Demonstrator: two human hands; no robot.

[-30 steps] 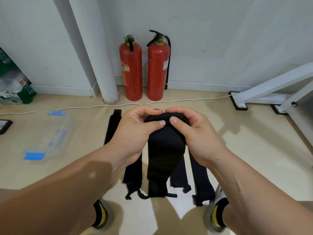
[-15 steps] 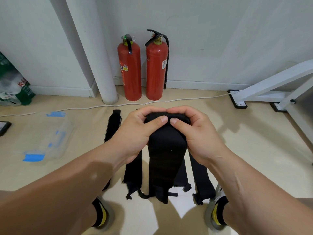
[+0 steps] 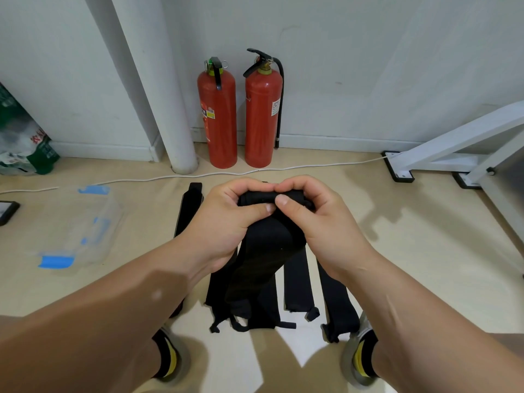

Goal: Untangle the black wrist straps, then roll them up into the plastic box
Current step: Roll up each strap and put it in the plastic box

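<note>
Black wrist straps [image 3: 298, 279] are lying side by side on the floor [image 3: 425, 251] in front of me, flat and roughly parallel, so I'm judging the untangling as done, though the looped ends near my shoes [image 3: 357, 361] are overlapping and I can't tell if any are caught. I'm rolling one strap [image 3: 263, 251] now: both hands are together at its top end, left hand [image 3: 224, 222] and right hand [image 3: 323, 225] each clamping the small roll [image 3: 263, 197], thumbs pressing on the near side, fingers curling over the far side, thumb tips nearly touching. The roll is looking thin; most of that strap is hanging loose below my hands, down toward the others on the floor, so this one is only just starting. The plastic box [image 3: 82, 225] is sitting on the floor well off to my left, and I'm not seeing any rolled strap in it, though its clear walls are making that hard to confirm. Left to do, as I'm reading it: finishing this roll, getting it into the box, then repeating for at least four more lying flat, including the outer strap [image 3: 189, 207] poking out beyond my left wrist. Overall I'm calling it early in the rolling stage.
</note>
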